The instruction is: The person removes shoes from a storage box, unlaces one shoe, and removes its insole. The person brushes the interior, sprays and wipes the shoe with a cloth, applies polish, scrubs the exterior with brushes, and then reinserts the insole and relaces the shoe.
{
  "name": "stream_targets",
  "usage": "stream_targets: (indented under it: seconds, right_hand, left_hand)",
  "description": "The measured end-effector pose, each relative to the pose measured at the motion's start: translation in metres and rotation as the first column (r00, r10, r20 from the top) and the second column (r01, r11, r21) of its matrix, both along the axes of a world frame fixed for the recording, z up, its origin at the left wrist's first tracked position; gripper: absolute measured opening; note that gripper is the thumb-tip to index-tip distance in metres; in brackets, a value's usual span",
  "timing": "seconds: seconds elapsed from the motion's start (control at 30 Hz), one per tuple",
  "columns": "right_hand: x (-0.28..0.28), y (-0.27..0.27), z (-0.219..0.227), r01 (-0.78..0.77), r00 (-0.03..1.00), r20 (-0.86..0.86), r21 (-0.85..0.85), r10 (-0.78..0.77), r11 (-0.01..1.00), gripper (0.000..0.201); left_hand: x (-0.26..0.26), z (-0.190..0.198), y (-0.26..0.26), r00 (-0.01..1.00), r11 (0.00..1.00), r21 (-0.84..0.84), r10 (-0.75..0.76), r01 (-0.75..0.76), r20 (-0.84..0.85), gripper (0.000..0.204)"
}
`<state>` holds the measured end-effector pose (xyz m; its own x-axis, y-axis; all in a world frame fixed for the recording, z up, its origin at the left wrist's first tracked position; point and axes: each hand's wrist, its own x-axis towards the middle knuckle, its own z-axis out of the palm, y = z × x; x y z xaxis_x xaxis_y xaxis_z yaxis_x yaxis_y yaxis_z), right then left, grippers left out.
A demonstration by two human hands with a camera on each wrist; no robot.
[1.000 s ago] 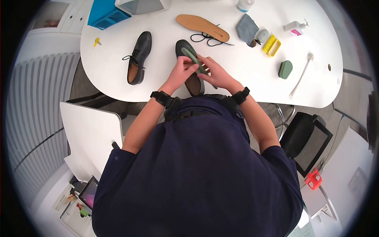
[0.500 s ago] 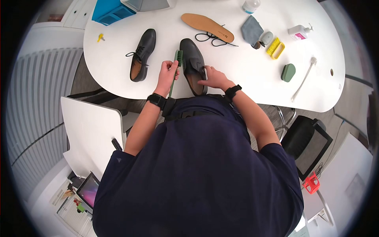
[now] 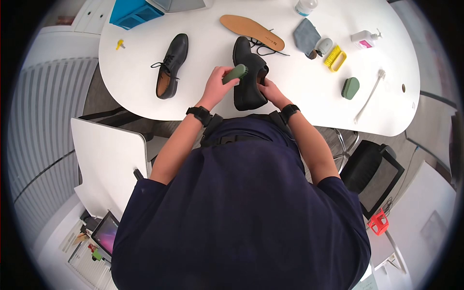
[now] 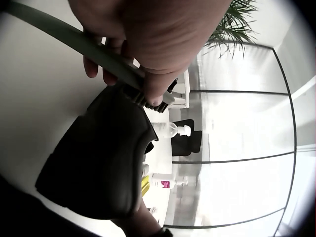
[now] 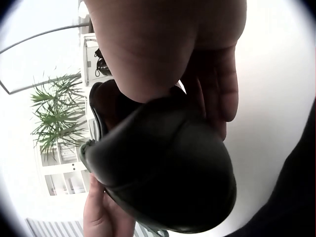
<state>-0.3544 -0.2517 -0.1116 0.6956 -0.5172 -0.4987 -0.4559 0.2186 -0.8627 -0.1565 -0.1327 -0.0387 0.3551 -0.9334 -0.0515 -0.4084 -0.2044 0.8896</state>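
In the head view a black shoe [image 3: 250,92] is tilted on its side, its opening facing right. My right hand [image 3: 274,94] grips it at the opening, and the right wrist view has the shoe's heel end [image 5: 173,163] below that hand [image 5: 168,44]. My left hand [image 3: 216,88] holds a green brush [image 3: 235,74] with its bristles against the shoe's left side. In the left wrist view the brush handle [image 4: 74,39] crosses under the left hand [image 4: 158,34], the thumb near the bristles [image 4: 143,98].
Another black shoe [image 3: 172,65] lies left. Beyond the held shoe are an insole [image 3: 251,31] and laces [image 3: 262,49]. To the right are a grey cloth [image 3: 306,37], a yellow brush [image 3: 335,58], a green block [image 3: 350,88], a pump bottle [image 3: 365,38] and a white stick [image 3: 369,96].
The brush went from between both hands to the left hand alone, then onto the shoe's side. The right hand took hold of the shoe, which has turned from upright onto its side.
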Motion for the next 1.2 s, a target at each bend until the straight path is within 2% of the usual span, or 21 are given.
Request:
stream_targets:
  seconds: [0.07, 0.13, 0.2, 0.23, 0.3, 0.33, 0.4, 0.43, 0.5, 0.53, 0.67, 0.7, 0.73, 0.77, 0.83, 0.87, 0.9, 0.97, 1.0, 1.07, 1.2]
  right_hand:
    - [0.003, 0.001, 0.005, 0.083, 0.995, 0.044, 0.168, -0.092, 0.982, 0.040]
    - [0.005, 0.003, 0.007, 0.102, 0.990, 0.073, 0.208, -0.119, 0.973, 0.040]
    - [0.003, 0.002, 0.000, 0.123, 0.984, 0.098, 0.251, -0.151, 0.960, 0.040]
    - [0.003, 0.001, -0.003, 0.095, 0.989, 0.088, 0.241, -0.119, 0.966, 0.040]
    - [0.002, -0.001, -0.004, 0.071, 0.993, 0.077, 0.232, -0.091, 0.970, 0.040]
    - [0.001, -0.002, -0.004, 0.065, 0.995, 0.066, 0.219, -0.081, 0.974, 0.040]
    - [-0.001, 0.001, -0.001, 0.060, 0.996, 0.054, 0.210, -0.073, 0.976, 0.040]
    - [0.000, 0.001, 0.000, 0.080, 0.994, 0.060, 0.233, -0.096, 0.969, 0.040]
    - [0.001, 0.000, -0.001, 0.093, 0.991, 0.066, 0.256, -0.114, 0.962, 0.040]
    - [0.001, 0.001, -0.001, 0.094, 0.990, 0.078, 0.258, -0.118, 0.962, 0.040]
    - [0.000, 0.000, 0.003, 0.107, 0.982, 0.116, 0.314, -0.150, 0.943, 0.040]
    - [-0.001, 0.000, 0.006, 0.108, 0.982, 0.116, 0.313, -0.150, 0.943, 0.040]
    - [-0.002, 0.000, 0.009, 0.137, 0.973, 0.118, 0.383, -0.196, 0.914, 0.039]
    - [-0.002, 0.000, 0.011, 0.165, 0.963, 0.118, 0.450, -0.241, 0.878, 0.039]
    - [-0.002, -0.003, 0.006, 0.142, 0.970, 0.117, 0.443, -0.214, 0.885, 0.040]
    - [-0.003, -0.003, 0.005, 0.118, 0.976, 0.116, 0.435, -0.186, 0.892, 0.042]
    - [-0.004, -0.003, 0.003, 0.118, 0.976, 0.116, 0.436, -0.186, 0.892, 0.042]
    - [-0.004, -0.001, 0.001, 0.120, 0.981, 0.089, 0.417, -0.172, 0.901, 0.039]
    - [-0.003, -0.001, 0.000, 0.118, 0.981, 0.090, 0.417, -0.171, 0.901, 0.039]
    - [-0.004, 0.000, -0.002, 0.167, 0.959, 0.122, 0.482, -0.255, 0.860, 0.039]
    - [-0.004, -0.001, -0.006, 0.164, 0.965, 0.106, 0.473, -0.241, 0.866, 0.040]
  left_hand:
    - [-0.003, 0.003, -0.009, 0.999, 1.000, -0.007, -0.026, 0.027, 0.046, 0.038]
    - [-0.002, 0.001, -0.015, 0.994, 0.998, -0.011, -0.055, 0.057, 0.091, 0.038]
    - [-0.002, -0.010, -0.016, 0.979, 0.995, 0.075, 0.053, -0.069, 0.198, 0.037]
    - [0.000, -0.014, -0.015, 0.979, 0.995, 0.076, 0.050, -0.066, 0.199, 0.037]
    - [0.002, -0.014, -0.015, 0.976, 0.985, 0.067, 0.144, -0.156, 0.164, 0.036]
    - [0.002, -0.014, -0.016, 0.977, 0.986, 0.067, 0.138, -0.151, 0.164, 0.036]
    - [-0.002, 0.004, -0.011, 0.995, 0.998, 0.036, -0.048, 0.052, -0.088, 0.035]
    - [-0.003, 0.008, -0.010, 0.995, 0.998, 0.036, -0.049, 0.052, -0.087, 0.035]
    - [-0.007, 0.011, -0.009, 0.990, 0.989, 0.095, -0.121, 0.113, 0.076, 0.036]
    - [-0.009, 0.006, -0.009, 0.988, 0.993, 0.115, -0.028, 0.011, 0.149, 0.037]
    - [-0.006, 0.006, -0.011, 0.978, 0.986, 0.141, 0.061, -0.090, 0.202, 0.037]
    - [-0.008, 0.013, -0.009, 0.993, 0.995, 0.101, -0.032, 0.021, 0.109, 0.036]
    - [-0.009, 0.020, -0.007, 0.991, 0.990, 0.052, -0.130, 0.129, 0.020, 0.036]
    - [-0.009, 0.025, -0.005, 0.991, 0.990, 0.052, -0.130, 0.129, 0.021, 0.036]
    - [-0.009, 0.033, -0.002, 0.947, 0.953, 0.018, -0.301, 0.301, 0.116, 0.036]
    - [-0.008, 0.029, -0.001, 0.941, 0.960, 0.006, -0.275, 0.279, 0.195, 0.037]
    - [-0.007, 0.025, 0.000, 0.942, 0.960, 0.006, -0.275, 0.279, 0.195, 0.037]
    - [-0.006, 0.024, 0.000, 0.953, 0.990, 0.084, -0.132, 0.113, 0.273, 0.037]
    - [-0.006, 0.027, 0.000, 0.953, 0.990, 0.083, -0.131, 0.112, 0.274, 0.037]
    - [-0.008, 0.035, 0.002, 0.943, 0.954, 0.034, -0.301, 0.299, 0.139, 0.037]
    - [-0.011, 0.041, 0.003, 0.912, 0.925, 0.034, -0.378, 0.378, 0.160, 0.037]
